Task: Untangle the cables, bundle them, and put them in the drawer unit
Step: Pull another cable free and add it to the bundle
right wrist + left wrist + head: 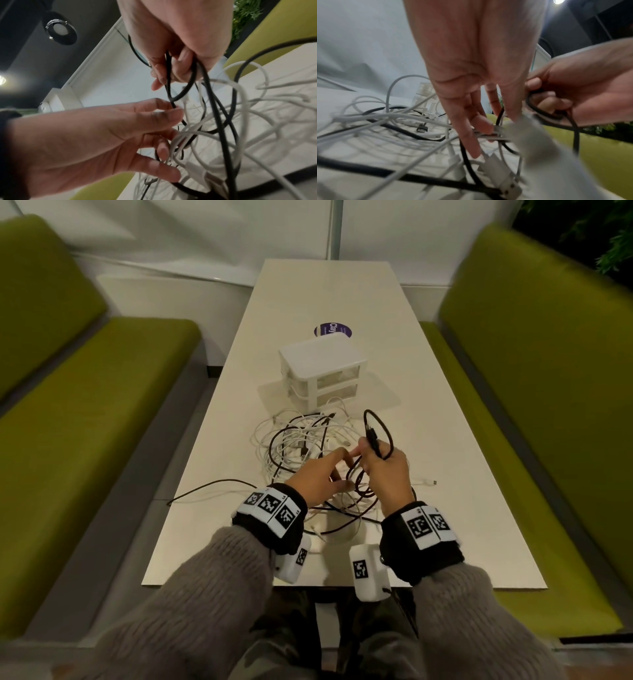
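Observation:
A heap of white and black cables (294,443) lies tangled on the white table (452,433), in front of the small white drawer unit (322,364) whose drawers are closed. My right hand (385,470) grips several loops of a black cable (376,422) and holds them above the heap; one loop and a plug stick up from the fist. In the right wrist view this black cable (212,102) runs down from my fingers into the heap. My left hand (318,479) is just left of the right, thumb and index finger pinching the same black cable (173,106), while white strands drape over its other fingers (481,125).
Green upholstered benches (85,412) (548,405) flank the table on both sides. A round purple sticker (332,329) lies behind the drawer unit. One white cable end with a plug (428,481) trails off to the right of my hands, and a black strand (205,486) trails left.

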Demonstrator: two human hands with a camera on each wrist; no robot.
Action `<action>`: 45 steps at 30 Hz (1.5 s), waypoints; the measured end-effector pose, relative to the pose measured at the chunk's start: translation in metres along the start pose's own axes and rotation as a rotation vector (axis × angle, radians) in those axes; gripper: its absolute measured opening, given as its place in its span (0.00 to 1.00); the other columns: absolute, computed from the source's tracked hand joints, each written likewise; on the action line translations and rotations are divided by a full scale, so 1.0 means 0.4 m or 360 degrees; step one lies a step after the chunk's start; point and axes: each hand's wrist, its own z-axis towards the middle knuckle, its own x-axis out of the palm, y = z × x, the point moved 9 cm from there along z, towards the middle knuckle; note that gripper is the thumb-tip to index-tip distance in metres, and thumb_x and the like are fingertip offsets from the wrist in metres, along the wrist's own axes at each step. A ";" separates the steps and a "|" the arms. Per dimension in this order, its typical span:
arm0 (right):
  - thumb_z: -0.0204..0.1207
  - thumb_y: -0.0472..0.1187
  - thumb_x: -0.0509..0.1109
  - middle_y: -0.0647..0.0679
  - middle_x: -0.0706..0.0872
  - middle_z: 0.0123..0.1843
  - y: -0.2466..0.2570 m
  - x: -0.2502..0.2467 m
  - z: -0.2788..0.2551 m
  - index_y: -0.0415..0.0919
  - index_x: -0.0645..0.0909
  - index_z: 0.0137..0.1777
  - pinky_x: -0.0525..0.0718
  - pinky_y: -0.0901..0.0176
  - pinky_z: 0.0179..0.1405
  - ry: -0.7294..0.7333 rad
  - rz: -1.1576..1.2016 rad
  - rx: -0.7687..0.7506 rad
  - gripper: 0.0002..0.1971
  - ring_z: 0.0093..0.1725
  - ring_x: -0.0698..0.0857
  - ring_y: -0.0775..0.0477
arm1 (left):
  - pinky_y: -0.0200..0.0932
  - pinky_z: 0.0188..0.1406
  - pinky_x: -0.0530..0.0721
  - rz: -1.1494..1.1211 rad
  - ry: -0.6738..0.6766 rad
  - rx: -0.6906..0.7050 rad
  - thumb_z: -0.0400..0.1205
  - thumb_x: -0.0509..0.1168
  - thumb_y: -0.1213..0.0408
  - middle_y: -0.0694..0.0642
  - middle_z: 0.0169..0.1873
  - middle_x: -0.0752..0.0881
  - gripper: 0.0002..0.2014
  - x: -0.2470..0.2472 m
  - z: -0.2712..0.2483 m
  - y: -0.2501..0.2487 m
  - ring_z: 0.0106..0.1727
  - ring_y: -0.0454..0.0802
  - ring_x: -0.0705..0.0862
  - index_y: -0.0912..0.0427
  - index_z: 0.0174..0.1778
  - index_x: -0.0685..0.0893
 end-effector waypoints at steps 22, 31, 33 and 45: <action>0.83 0.44 0.66 0.61 0.74 0.23 0.141 -0.054 -0.079 0.45 0.83 0.37 0.66 0.72 0.28 -0.0049 0.0340 -0.0401 0.13 0.26 0.67 0.60 | 0.49 0.46 0.79 0.0165 -0.0147 -0.0236 0.76 0.65 0.67 0.60 0.38 0.80 0.05 -0.007 0.033 0.001 0.42 0.60 0.81 0.55 0.42 0.75; 0.85 0.39 0.61 0.64 0.78 0.26 0.292 -0.116 -0.123 0.31 0.78 0.44 0.69 0.75 0.30 -0.0091 0.0537 -0.0743 0.12 0.29 0.69 0.60 | 0.44 0.46 0.76 0.0302 -0.0178 -0.0255 0.80 0.63 0.64 0.57 0.45 0.84 0.03 -0.006 0.038 0.023 0.48 0.57 0.81 0.59 0.47 0.79; 0.85 0.41 0.59 0.63 0.79 0.28 0.278 -0.121 -0.114 0.36 0.78 0.42 0.70 0.75 0.29 -0.0098 0.0484 -0.0704 0.13 0.34 0.74 0.57 | 0.48 0.50 0.80 0.0292 -0.0202 -0.0216 0.80 0.63 0.66 0.61 0.48 0.86 0.02 -0.010 0.037 0.018 0.51 0.60 0.82 0.61 0.45 0.79; 0.85 0.47 0.62 0.55 0.79 0.37 0.057 -0.102 -0.053 0.50 0.77 0.40 0.70 0.63 0.36 -0.0206 -0.0204 -0.0260 0.11 0.35 0.75 0.55 | 0.32 0.23 0.77 -0.0601 -0.0236 -0.0318 0.85 0.56 0.71 0.63 0.43 0.83 0.03 -0.028 0.000 0.050 0.34 0.51 0.81 0.61 0.48 0.67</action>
